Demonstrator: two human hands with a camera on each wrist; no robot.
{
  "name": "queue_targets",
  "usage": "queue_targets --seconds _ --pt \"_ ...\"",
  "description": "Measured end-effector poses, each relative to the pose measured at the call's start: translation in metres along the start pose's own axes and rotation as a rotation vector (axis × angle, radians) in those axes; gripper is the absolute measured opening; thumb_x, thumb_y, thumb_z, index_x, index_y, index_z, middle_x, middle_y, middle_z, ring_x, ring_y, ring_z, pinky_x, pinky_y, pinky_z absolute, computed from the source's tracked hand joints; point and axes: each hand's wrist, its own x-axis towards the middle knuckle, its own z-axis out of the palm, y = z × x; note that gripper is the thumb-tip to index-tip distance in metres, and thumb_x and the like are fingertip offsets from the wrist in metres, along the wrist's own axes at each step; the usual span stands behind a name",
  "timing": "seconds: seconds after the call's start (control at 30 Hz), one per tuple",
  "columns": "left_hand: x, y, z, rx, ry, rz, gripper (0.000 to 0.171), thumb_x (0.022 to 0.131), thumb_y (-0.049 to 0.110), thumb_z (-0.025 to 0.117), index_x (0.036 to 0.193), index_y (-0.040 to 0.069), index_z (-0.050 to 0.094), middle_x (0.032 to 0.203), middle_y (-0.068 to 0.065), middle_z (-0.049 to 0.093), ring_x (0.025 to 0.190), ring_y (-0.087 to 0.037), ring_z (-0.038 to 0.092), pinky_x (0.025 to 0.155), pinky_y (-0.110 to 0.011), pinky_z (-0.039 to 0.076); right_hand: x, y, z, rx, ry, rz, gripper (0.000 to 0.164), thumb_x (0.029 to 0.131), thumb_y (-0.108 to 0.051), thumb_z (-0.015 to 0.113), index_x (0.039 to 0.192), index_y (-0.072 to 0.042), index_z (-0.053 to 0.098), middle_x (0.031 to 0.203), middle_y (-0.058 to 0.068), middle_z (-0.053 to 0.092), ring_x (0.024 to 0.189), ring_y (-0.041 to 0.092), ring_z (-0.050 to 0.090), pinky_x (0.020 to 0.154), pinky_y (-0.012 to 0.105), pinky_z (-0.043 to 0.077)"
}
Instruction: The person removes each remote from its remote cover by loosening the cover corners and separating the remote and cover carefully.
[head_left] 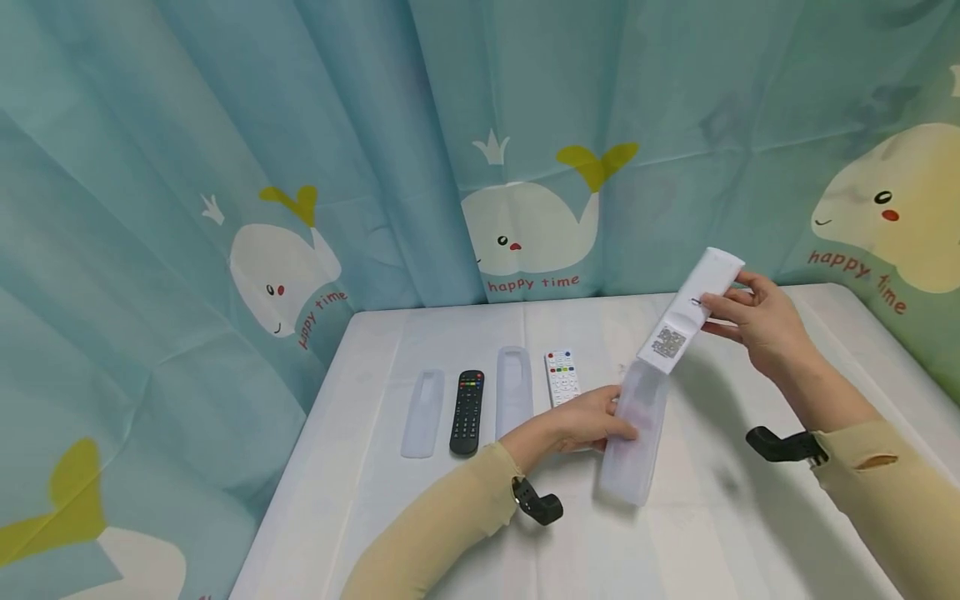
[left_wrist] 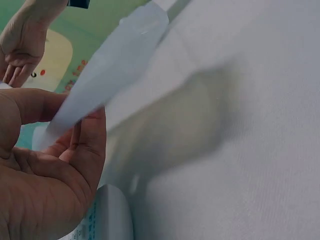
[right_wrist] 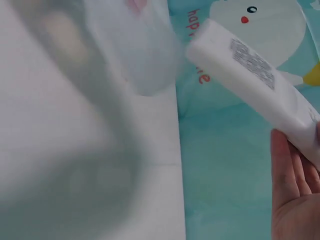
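The right hand (head_left: 765, 325) grips a white remote control (head_left: 686, 308) by its upper part, its back with a printed code facing up. Below it, the left hand (head_left: 588, 421) pinches a translucent remote cover (head_left: 636, 433) between thumb and fingers, above the table. In the head view the remote's lower end overlaps the cover's upper end; the right wrist view shows the remote (right_wrist: 255, 80) and the cover (right_wrist: 142, 55) apart. A smaller white remote (head_left: 561, 375) with coloured buttons lies behind the left hand, partly hidden by it.
Left of the hands, a black remote (head_left: 467, 412) lies between two more translucent covers, one at the far left (head_left: 423, 414) and a longer one (head_left: 514, 387) partly behind the left forearm. A curtain (head_left: 375, 208) hangs along the back edge of the white table (head_left: 360, 508).
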Motion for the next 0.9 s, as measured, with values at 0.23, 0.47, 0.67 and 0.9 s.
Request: queue_targets --seconds 0.23,0.47,0.67,0.9 --pt "0.002 0.002 0.003 -0.059 0.034 -0.021 0.060 0.092 -0.008 0.065 0.145 0.007 0.042 0.108 -0.010 0.068 0.099 -0.029 0.068 0.087 -0.052 0.057 -0.006 0.001 -0.004 -0.043 0.058 -0.070 0.038 0.092 -0.001 0.075 0.125 -0.008 0.056 0.098 -0.005 0.072 0.090 0.008 0.069 0.073 0.026 0.060" --pt "0.005 0.010 0.000 -0.069 0.176 -0.034 0.047 0.093 -0.004 0.066 0.137 0.005 0.050 0.107 -0.008 0.065 0.096 -0.026 0.065 0.085 -0.047 0.056 -0.011 0.004 -0.006 -0.307 0.059 -0.109 0.033 0.092 -0.008 0.077 0.121 -0.012 0.060 0.099 -0.015 0.070 0.096 0.000 0.064 0.078 0.016 0.055" --pt "0.013 0.018 -0.008 -0.034 0.271 -0.038 0.040 0.093 -0.004 0.067 0.131 0.004 0.056 0.101 -0.008 0.065 0.086 -0.024 0.064 0.071 -0.036 0.054 -0.017 0.009 -0.008 -0.637 0.056 -0.148 0.042 0.094 -0.022 0.077 0.127 -0.006 0.056 0.103 -0.024 0.066 0.097 -0.010 0.062 0.078 0.010 0.050" --pt "0.024 0.028 -0.009 0.050 0.364 -0.082 0.050 0.094 -0.001 0.067 0.141 -0.002 0.049 0.099 -0.012 0.062 0.071 -0.021 0.058 0.059 -0.030 0.049 -0.026 0.015 -0.008 -0.815 0.007 -0.233 0.041 0.094 -0.018 0.077 0.124 0.000 0.056 0.115 -0.001 0.068 0.095 -0.013 0.060 0.074 0.010 0.051"
